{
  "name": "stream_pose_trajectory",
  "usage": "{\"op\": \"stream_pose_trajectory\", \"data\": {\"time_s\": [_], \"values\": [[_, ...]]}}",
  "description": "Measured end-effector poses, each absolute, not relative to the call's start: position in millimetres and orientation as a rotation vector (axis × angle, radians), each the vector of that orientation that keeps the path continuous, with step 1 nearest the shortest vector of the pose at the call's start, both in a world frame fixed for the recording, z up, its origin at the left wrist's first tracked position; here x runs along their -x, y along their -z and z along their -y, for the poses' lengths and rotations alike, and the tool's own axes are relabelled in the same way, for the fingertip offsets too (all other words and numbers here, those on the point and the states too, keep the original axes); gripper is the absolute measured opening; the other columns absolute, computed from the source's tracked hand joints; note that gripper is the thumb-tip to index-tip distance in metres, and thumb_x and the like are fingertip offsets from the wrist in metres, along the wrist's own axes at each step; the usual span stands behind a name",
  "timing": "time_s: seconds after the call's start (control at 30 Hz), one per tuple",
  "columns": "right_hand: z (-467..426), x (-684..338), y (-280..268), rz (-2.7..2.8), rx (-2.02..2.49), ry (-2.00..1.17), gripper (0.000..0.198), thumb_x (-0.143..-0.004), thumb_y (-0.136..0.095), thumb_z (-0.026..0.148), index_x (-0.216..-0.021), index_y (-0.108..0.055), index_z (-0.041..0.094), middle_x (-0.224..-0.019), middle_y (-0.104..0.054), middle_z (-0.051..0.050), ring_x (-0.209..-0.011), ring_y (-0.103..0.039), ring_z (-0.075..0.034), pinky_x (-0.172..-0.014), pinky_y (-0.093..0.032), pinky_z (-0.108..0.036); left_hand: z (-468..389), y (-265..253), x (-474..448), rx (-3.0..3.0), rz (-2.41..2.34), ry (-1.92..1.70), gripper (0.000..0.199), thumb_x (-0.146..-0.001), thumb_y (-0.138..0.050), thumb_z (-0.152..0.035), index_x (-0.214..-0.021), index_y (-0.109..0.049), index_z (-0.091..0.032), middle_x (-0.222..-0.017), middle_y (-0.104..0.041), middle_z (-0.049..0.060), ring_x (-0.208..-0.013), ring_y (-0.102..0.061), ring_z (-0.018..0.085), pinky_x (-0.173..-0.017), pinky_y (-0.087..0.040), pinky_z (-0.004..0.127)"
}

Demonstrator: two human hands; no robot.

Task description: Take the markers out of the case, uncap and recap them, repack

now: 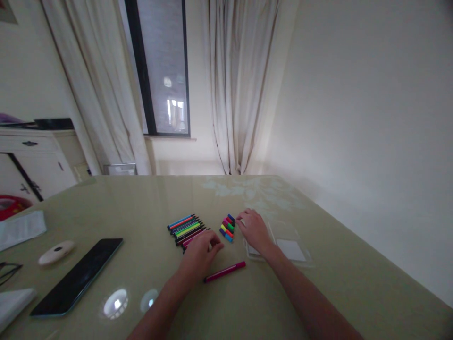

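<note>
A row of colored felt-tip markers [186,231] lies side by side on the table, their dark tips bare. My left hand [202,249] rests over the near end of this row, fingers curled in towards the thumb; whatever they hold is hidden. A small cluster of marker caps [227,227] in several colors sits to the right of the row. Beside the caps is my right hand [254,229], its bent fingers and thumb slightly apart at the cluster's right edge. One magenta marker [224,272] lies alone, nearer to me. Behind my right wrist is a clear plastic case [307,259], partly covered.
A black phone or tablet [79,274] lies on the left of the table [141,203]. Near it are a white oval object [56,252], a paper sheet [23,229] and part of some glasses [9,272]. A wall [371,141] runs along the table's right side.
</note>
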State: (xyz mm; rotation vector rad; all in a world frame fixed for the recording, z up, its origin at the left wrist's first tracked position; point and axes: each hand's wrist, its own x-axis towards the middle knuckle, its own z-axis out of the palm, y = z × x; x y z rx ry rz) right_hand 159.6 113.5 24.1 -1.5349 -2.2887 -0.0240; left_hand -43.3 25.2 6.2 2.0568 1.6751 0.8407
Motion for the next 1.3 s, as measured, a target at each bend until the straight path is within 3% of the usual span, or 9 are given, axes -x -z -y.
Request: {"op": "stream_pose_trajectory", "data": {"time_s": [0.13, 0.3, 0.57, 0.67, 0.8, 0.87, 1.07, 1.3], "values": [[-129.3, -127.5, -29.7, 2.381, 1.571, 0.017, 0.020, -0.096, -0.063, 0.028, -0.091, -0.079, 0.018, -0.104, -0.074, -0.012, -0.103, -0.064, -0.024, -0.088, -0.045, -0.030, -35.9, -7.3, 76.1, -2.057, -2.062, -0.765, 0.019, -0.097, -0.051, -0.025, -0.092, -0.069, -0.020, -0.102, -0.071, 0.009, -0.101, -0.065, 0.024, -0.089, -0.047, 0.034], [-142.6, -108.6, -33.0, 2.355, 1.663, -0.001, 0.018, -0.090, -0.069, 0.027, -0.085, -0.080, 0.014, -0.095, -0.076, -0.017, -0.093, -0.069, -0.026, -0.076, -0.048, -0.030, -37.9, -6.3, 93.3, -2.013, -2.173, -0.595, 0.023, -0.099, -0.048, -0.025, -0.096, -0.071, -0.021, -0.105, -0.073, 0.009, -0.104, -0.067, 0.026, -0.090, -0.048, 0.035], [-145.4, -97.2, -33.0, 2.351, 1.643, -0.048, 0.014, -0.083, -0.077, 0.026, -0.085, -0.080, 0.012, -0.098, -0.077, -0.021, -0.099, -0.070, -0.032, -0.080, -0.051, -0.034, -39.0, -6.4, 93.3, -2.023, -2.190, -0.509, 0.029, -0.100, -0.048, -0.027, -0.098, -0.076, -0.022, -0.105, -0.073, 0.009, -0.105, -0.067, 0.026, -0.090, -0.049, 0.034], [-143.5, -99.9, -35.8, 2.310, 1.583, -0.088, 0.016, -0.088, -0.073, 0.028, -0.085, -0.079, 0.013, -0.100, -0.077, -0.019, -0.099, -0.071, -0.029, -0.083, -0.050, -0.033, -38.8, -5.5, 94.9, -2.044, -2.168, -0.503, 0.027, -0.098, -0.049, -0.026, -0.095, -0.076, -0.022, -0.103, -0.072, 0.009, -0.105, -0.067, 0.026, -0.091, -0.049, 0.034], [-123.6, -120.8, -39.3, 2.255, 1.378, -0.236, 0.017, -0.097, -0.065, 0.032, -0.101, -0.074, 0.019, -0.100, -0.079, -0.007, -0.091, -0.072, -0.018, -0.081, -0.050, -0.026, -40.7, -4.2, 92.5, -2.090, -2.104, -0.647, 0.025, -0.098, -0.049, -0.025, -0.096, -0.073, -0.020, -0.105, -0.071, 0.011, -0.108, -0.065, 0.027, -0.097, -0.048, 0.038], [-106.9, -137.6, -37.7, 2.119, 1.137, -0.480, 0.014, -0.095, -0.068, 0.031, -0.101, -0.072, 0.019, -0.094, -0.079, -0.004, -0.084, -0.072, -0.017, -0.076, -0.051, -0.025, -41.9, -4.7, 85.7, -2.104, -1.997, -0.805, 0.023, -0.098, -0.048, -0.026, -0.097, -0.070, -0.019, -0.106, -0.071, 0.011, -0.107, -0.065, 0.027, -0.097, -0.048, 0.039], [-72.2, -174.9, -27.3, 1.839, 0.935, -0.681, 0.024, -0.095, -0.068, 0.044, -0.098, -0.074, 0.021, -0.091, -0.077, -0.004, -0.083, -0.069, -0.019, -0.078, -0.052, -0.030, -38.2, -3.5, 56.6, -1.918, -1.610, -1.079, 0.021, -0.100, -0.044, -0.034, -0.109, -0.060, -0.022, -0.109, -0.074, 0.007, -0.101, -0.068, 0.024, -0.089, -0.051, 0.036], [-71.1, -175.3, -28.0, 1.791, 0.951, -0.694, 0.020, -0.094, -0.069, 0.040, -0.096, -0.076, 0.022, -0.094, -0.077, -0.005, -0.083, -0.068, -0.019, -0.079, -0.051, -0.031, -31.4, -4.5, 50.4, -1.952, -1.522, -1.131, 0.022, -0.099, -0.046, -0.034, -0.106, -0.064, -0.024, -0.106, -0.073, 0.005, -0.099, -0.068, 0.023, -0.087, -0.051, 0.033]]}}
